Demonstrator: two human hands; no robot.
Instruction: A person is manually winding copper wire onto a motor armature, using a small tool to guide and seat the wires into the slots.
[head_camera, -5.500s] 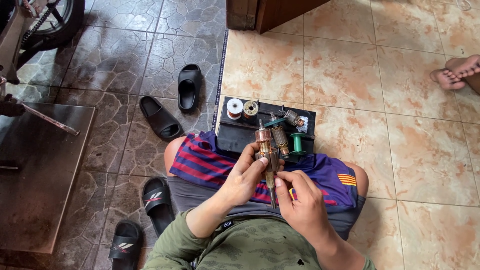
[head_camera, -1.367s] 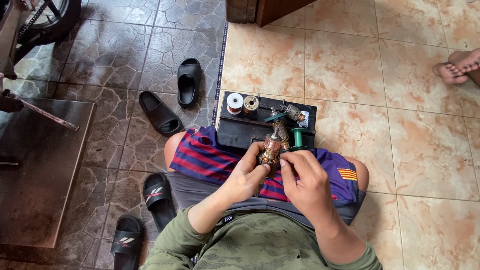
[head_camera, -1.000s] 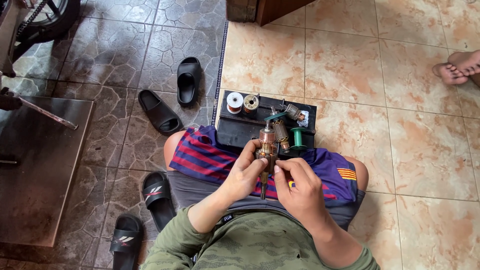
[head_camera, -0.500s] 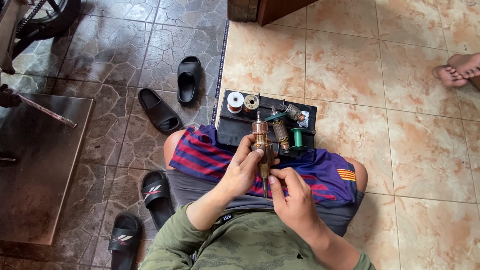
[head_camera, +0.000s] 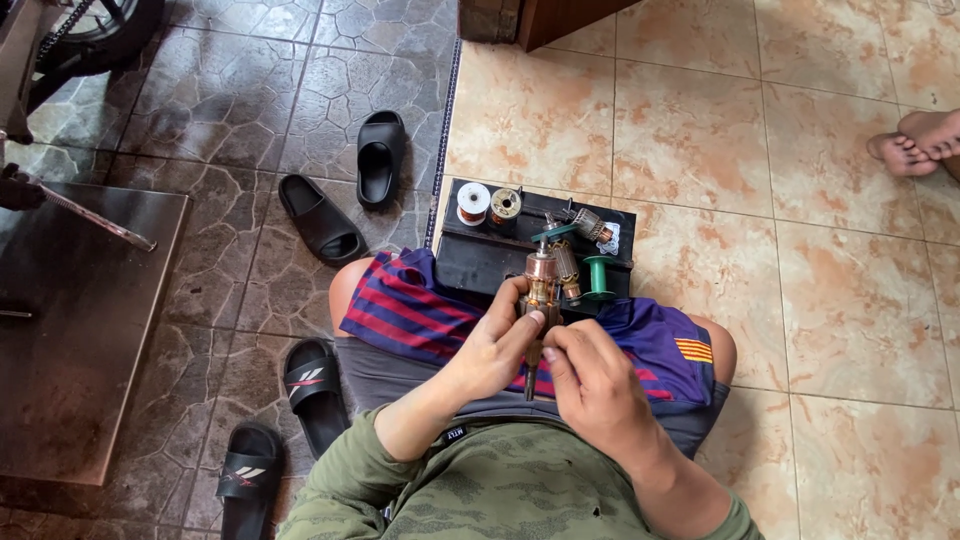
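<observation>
Open tan tile floor beyond far edge and right edge of black tray. Far-left corner of tray blocked by two wire spools; right end crowded by green spool and small motor part. Left of tray, black slides on dark floor. Bare feet far right.

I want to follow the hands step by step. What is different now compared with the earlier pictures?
The left hand keeps its grip on the copper motor armature, held upright throughout with small tilts. The right hand, higher beside the armature a second ago, has dropped to its lower shaft. The black tray, wire spools and black sandals stayed put.
</observation>
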